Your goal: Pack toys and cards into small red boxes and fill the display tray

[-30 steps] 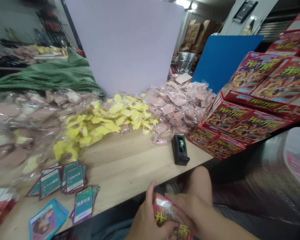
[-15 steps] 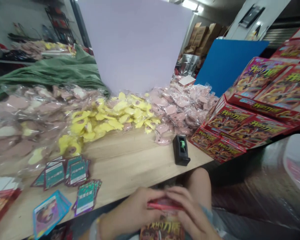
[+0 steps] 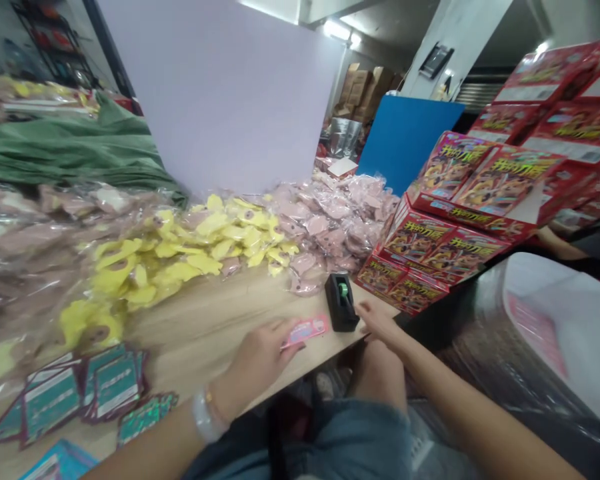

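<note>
Pink card (image 3: 307, 330) — teal cards (image 3: 115, 385), holographic sparkle.

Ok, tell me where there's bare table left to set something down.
Bare wooden tabletop is free between the bagged yellow pieces, the teal cards, and the left hand with the pink card. A small patch lies between the tape dispenser and the red boxes, by the right hand. The far side is crowded with bagged pink pieces.

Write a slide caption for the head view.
Left hand touches a pink card beside a black tape dispenser, the right hand just past it, on a wooden table.
</note>
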The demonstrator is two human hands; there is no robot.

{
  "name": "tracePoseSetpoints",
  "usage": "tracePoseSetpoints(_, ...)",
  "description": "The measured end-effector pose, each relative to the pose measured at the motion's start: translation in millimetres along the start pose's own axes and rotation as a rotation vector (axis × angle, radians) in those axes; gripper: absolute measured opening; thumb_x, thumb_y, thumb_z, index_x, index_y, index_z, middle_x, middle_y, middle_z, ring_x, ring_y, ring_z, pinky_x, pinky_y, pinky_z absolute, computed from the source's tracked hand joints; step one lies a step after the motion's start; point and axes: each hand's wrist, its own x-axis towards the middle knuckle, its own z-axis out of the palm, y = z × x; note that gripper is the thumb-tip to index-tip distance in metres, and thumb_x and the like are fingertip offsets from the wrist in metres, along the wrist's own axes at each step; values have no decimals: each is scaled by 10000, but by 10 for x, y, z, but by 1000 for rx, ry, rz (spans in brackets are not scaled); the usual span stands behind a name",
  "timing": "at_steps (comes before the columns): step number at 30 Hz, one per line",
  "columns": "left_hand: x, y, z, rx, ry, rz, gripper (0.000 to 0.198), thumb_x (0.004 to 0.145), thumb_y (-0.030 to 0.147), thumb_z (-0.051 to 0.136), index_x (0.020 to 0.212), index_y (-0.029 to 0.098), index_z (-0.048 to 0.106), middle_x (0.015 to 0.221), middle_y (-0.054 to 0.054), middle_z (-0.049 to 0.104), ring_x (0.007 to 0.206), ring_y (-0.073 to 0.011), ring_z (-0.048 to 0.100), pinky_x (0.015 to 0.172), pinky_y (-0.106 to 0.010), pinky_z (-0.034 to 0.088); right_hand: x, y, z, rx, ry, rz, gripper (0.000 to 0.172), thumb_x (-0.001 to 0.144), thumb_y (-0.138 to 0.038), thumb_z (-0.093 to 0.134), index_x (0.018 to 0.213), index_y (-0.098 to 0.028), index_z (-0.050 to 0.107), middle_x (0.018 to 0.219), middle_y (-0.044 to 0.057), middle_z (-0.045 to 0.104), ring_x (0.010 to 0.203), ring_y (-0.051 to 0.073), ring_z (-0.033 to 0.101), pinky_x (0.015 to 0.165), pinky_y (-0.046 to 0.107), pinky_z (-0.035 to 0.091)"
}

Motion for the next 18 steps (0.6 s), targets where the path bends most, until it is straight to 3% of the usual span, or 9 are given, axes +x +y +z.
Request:
tracePoseSetpoints(2, 90, -93, 133, 63, -28, -37, 333, 839, 274, 523, 1166, 213, 530, 1068, -75, 635, 939, -225, 600, 804, -302, 449, 271, -64, 68, 35, -107, 181, 251, 846, -305, 537, 1017, -122, 563, 940, 76, 605, 727, 159, 610, 627, 342, 532)
tracePoseSetpoints(5, 149, -162, 225, 115, -47, -102, 328, 835, 270, 521, 1157, 209, 525, 1004, -81, 658, 886, -240, 623, 751, -314, 464, 379, -63, 140, 155, -174, 290, 198, 866, -291, 523, 963, -124, 567, 866, 24, 610, 697, 120, 594, 612, 288, 515)
tracePoseSetpoints(8, 169, -182, 188, 130, -57, -115, 271, 854, 265, 480, 1114, 216, 543, 942, -72, 671, 845, -239, 636, 714, -305, 465, 214, 89, 180, 318, -123, 192, 169, 846, -287, 527, 913, -138, 569, 865, 22, 612, 719, 128, 593, 651, 300, 502)
tracePoseSetpoints(12, 204, -178, 172, 145, -52, -151, 249, 856, 260, 466, 1088, 217, 546, 907, -69, 673, 812, -238, 641, 685, -296, 460, -182, 297, 344, 411, 14, 22, 227, 677, -405, 616, 600, -208, 532, 634, -6, 564, 638, 175, 544, 581, 291, 450)
tracePoseSetpoints(15, 234, -148, 223, 130, -52, -161, 225, 857, 252, 459, 1061, 214, 545, 920, -64, 663, 823, -237, 633, 693, -299, 461, -482, 169, 621, 413, -12, -65, 331, 592, -510, 637, 510, -222, 497, 517, -20, 489, 543, 170, 466, 506, 287, 392)
tracePoseSetpoints(18, 226, -117, 217, 107, -66, -165, 261, 829, 165, 450, 1076, 204, 525, 946, -67, 644, 840, -232, 619, 702, -303, 465, -663, -151, 976, 405, -103, -107, 404, 680, -582, 538, 518, -217, 476, 475, -32, 440, 457, 132, 405, 443, 260, 340)
